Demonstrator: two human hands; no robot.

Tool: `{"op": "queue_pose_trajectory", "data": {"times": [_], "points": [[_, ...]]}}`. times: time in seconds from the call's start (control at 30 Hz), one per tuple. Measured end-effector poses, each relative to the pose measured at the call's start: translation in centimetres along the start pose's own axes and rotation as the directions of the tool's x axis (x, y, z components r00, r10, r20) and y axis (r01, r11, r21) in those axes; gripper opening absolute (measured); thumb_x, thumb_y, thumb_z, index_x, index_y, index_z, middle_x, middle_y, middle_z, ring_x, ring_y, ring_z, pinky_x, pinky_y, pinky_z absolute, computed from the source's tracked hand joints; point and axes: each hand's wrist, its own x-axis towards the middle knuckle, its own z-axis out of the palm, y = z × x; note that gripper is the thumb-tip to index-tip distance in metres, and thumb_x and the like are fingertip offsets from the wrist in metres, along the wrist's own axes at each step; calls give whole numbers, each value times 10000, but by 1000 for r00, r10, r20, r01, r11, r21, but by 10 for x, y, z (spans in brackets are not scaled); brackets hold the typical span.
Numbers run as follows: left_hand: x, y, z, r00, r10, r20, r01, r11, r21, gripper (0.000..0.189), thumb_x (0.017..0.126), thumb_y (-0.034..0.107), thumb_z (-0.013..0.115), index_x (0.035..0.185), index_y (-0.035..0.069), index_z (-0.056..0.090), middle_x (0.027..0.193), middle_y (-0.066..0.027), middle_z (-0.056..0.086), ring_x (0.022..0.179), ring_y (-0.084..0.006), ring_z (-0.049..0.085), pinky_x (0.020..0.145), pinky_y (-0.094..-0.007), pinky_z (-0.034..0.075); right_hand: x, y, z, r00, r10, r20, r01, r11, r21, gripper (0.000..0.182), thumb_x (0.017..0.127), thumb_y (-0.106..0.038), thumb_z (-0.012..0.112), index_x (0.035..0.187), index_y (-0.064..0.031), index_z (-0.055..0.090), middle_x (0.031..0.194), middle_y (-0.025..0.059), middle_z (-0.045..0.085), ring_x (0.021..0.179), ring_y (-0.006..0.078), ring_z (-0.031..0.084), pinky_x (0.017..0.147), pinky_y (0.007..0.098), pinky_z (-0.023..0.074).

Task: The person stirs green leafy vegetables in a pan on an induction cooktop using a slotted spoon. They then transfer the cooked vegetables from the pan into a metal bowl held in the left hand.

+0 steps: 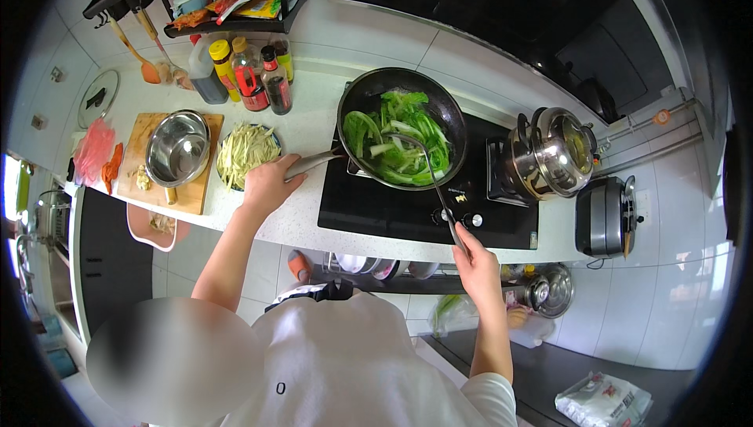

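A dark wok (450, 97) sits over the left burner of a black gas cooktop (376, 215). Green leafy vegetables (406, 133) with pale stems lie inside it. My left hand (270, 184) grips the wok's handle (315, 162). In my right hand (475, 259) is the handle of a long metal cooking utensil (438, 192); its curved head is among the greens and partly hidden by them. A plate of pale shredded vegetable (247, 153) stands close beside my left hand.
Left of the plate, a steel bowl (177, 147) rests on a wooden cutting board (135, 180) with chopped garlic (143, 179). Several sauce bottles (276, 83) line the wall. A lidded steel pot (550, 153) occupies the right burner, beside a dark appliance (603, 215). A pink bin (153, 230) stands below.
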Motion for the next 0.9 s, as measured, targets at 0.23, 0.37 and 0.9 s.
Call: {"op": "queue_pose_trajectory", "data": {"times": [0.23, 0.37, 0.9], "points": [[0, 2, -1, 1000, 1, -5, -2, 1000, -15, 441, 843, 428, 651, 1196, 164, 624, 968, -138, 697, 884, -339, 664, 757, -428, 520, -23, -31, -30, 993, 99, 66, -82, 971, -226, 440, 869, -160, 653, 1301, -204, 590, 794, 190, 648, 635, 292, 618, 610, 355, 493], [-1, 0, 0, 1000, -4, -1, 4, 1000, -6, 434, 844, 425, 651, 1193, 170, 626, 981, -138, 696, 884, -342, 663, 756, -428, 521, -20, -36, -33, 997, 5, 71, 15, 959, -282, 433, 867, -120, 652, 1294, -162, 595, 876, 182, 677, 591, 223, 599, 595, 307, 476], [-1, -1, 0, 1000, 4, -8, -4, 1000, -25, 441, 843, 435, 647, 1203, 182, 623, 991, -141, 695, 894, -345, 662, 764, -433, 518, 63, 19, 57, 964, -220, -150, 140, 899, -415, 492, 900, -171, 604, 1371, -271, 504, 772, 109, 653, 691, 330, 658, 602, 445, 522]]}}
